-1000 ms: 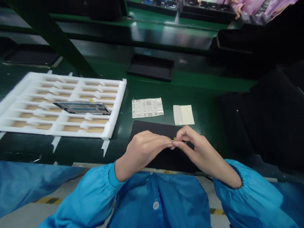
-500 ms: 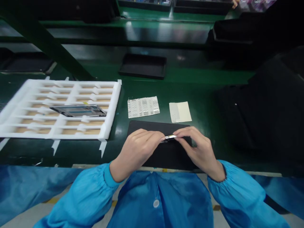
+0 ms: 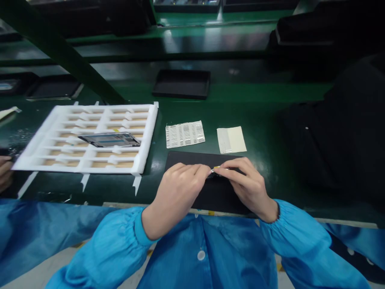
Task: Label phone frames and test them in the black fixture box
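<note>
Your left hand (image 3: 180, 188) is curled, knuckles up, its fingertips pinched on one end of a small silvery part (image 3: 217, 171). Your right hand (image 3: 245, 184) meets it from the other side, thumb and forefinger closed on the same piece. The part (too small to make out, beyond a fleck of yellow) sits between the two sets of fingertips, over the far half of the black mat (image 3: 192, 158) at the near edge of the green bench (image 3: 264, 120). Just beyond the mat lie a sheet of small silver strips (image 3: 185, 133) and, apart to its right, a cream backing sheet (image 3: 233, 139). To your left is a white foam tray (image 3: 147, 132) with a dark phone frame (image 3: 110, 139) lying across its slots. A shallow black tray (image 3: 181, 83) rests farther back. Another person's hand (image 3: 4, 174) shows at the far left edge.
</note>
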A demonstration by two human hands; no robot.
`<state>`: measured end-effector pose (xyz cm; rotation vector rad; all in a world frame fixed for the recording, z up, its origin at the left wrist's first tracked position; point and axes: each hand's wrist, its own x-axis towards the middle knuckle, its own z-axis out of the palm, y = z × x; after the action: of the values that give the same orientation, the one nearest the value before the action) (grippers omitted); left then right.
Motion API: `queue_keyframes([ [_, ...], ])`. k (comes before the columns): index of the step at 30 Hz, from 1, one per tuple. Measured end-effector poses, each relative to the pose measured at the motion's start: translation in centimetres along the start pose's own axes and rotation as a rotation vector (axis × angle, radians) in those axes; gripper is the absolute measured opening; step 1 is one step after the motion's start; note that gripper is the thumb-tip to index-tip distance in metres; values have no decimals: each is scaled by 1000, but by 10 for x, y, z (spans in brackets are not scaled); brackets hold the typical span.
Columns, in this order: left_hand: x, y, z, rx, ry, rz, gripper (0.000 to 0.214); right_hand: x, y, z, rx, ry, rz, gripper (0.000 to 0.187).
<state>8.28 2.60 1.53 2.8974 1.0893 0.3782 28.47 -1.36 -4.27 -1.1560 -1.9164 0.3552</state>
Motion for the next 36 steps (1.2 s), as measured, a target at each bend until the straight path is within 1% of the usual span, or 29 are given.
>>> queue_keyframes([
  [2, 1, 1, 1, -18, 7, -10, 21, -1, 0, 0, -47, -9, -58, 40],
  [3, 0, 1, 3, -41, 29, -13, 20, -1, 1, 0, -69, -12, -82, 40],
  [6, -10, -1, 14, -143, 162, 8, 13, 0, 1, -1, -119, -33, -120, 37],
  [7, -15, -3, 20, -166, 210, 20, 14, 0, 0, -1, -125, -44, -123, 36],
  [10, -29, -6, 34, -176, 291, 57, 27, -1, -3, -3, -114, -68, -99, 36],
  [13, -31, -10, 41, -168, 327, 85, 29, 7, -8, -10, -69, -99, -18, 33],
  [14, -28, -14, 41, -189, 321, 81, 28, 15, -9, -13, -45, -98, 24, 30],
  [15, -24, -19, 40, -233, 291, 66, 28, 25, -7, -14, -23, -84, 68, 26],
  [16, -18, -26, 38, -298, 235, 40, 27, 38, -3, -14, -8, -60, 107, 22],
  [18, -5, -46, 36, -454, 67, -48, 25, 72, 11, -5, -9, -36, 153, 11],
  [19, 2, -58, 36, -526, -19, -99, 23, 91, 21, 4, -34, -64, 157, 8],
  [20, 8, -71, 37, -584, -89, -154, 21, 110, 33, 16, -71, -130, 156, 7],
  [21, 14, -83, 39, -630, -134, -207, 19, 127, 45, 28, -125, -224, 158, 9],
  [22, 19, -94, 42, -668, -156, -251, 18, 143, 57, 41, -185, -303, 157, 11],
  [24, 26, -111, 50, -753, -160, -296, 18, 166, 78, 65, -264, -406, 149, 14],
  [26, 28, -120, 58, -830, -156, -302, 18, 178, 90, 80, -305, -463, 131, 16],
  [28, 27, -123, 62, -875, -165, -299, 18, 181, 94, 86, -346, -522, 109, 17],
  [33, 25, -120, 58, -822, -208, -361, 20, 179, 80, 81, -442, -646, 40, 14],
  [36, 26, -118, 54, -741, -209, -360, 18, 176, 71, 82, -453, -674, 35, 17],
])
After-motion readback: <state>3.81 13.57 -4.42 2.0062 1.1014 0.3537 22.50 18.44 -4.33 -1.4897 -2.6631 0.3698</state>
